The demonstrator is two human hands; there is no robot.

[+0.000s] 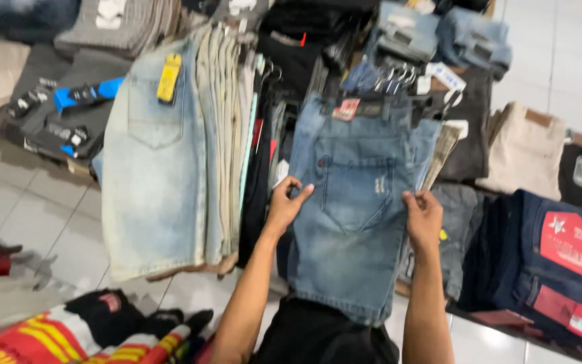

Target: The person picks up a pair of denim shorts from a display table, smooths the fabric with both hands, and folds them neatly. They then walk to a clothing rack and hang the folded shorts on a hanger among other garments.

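A pair of blue denim shorts [355,202] hangs on a rack, its back pocket facing me. My left hand [285,203] grips the left edge of the shorts at mid height. My right hand [424,217] pinches the right edge at about the same height. Both forearms reach up from the bottom of the view. The shorts are spread flat between the two hands.
A pale washed denim pair [153,162] with a yellow tag hangs at the left, with several more garments packed beside it. Dark jeans with red labels [560,269] lie at the right. Folded clothes [102,330] sit at the lower left on a white tiled floor [28,216].
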